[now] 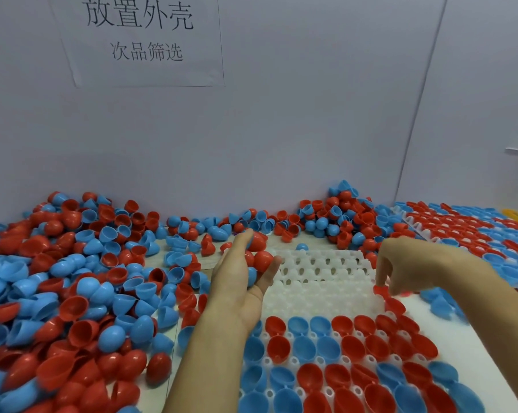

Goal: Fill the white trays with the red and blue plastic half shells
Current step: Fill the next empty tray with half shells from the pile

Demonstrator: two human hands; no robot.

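Behind the bench I see a pale wall [281,129] carrying a paper sign [141,40] with printed characters. Along its foot and down the whole left side spreads a loose heap of red and blue half shells [72,293], jumbled at every angle. In front of me lies the white tray [320,281]: its near rows hold shells seated open side up, red and blue mixed, while its far rows show bare sockets. To the right I see a second tray [460,231], filled with shells and reaching toward the wall. My left hand [239,275] hovers over the near tray's left edge, palm turned inward, fingers curled around a cluster of shells [259,257], mostly red with a blue one underneath. My right hand [400,266] hangs over the tray's right edge, fingers pointing down, its tips pinching a single red shell [381,290] just above the sockets. A lone blue shell [301,247] sits at the tray's far edge.
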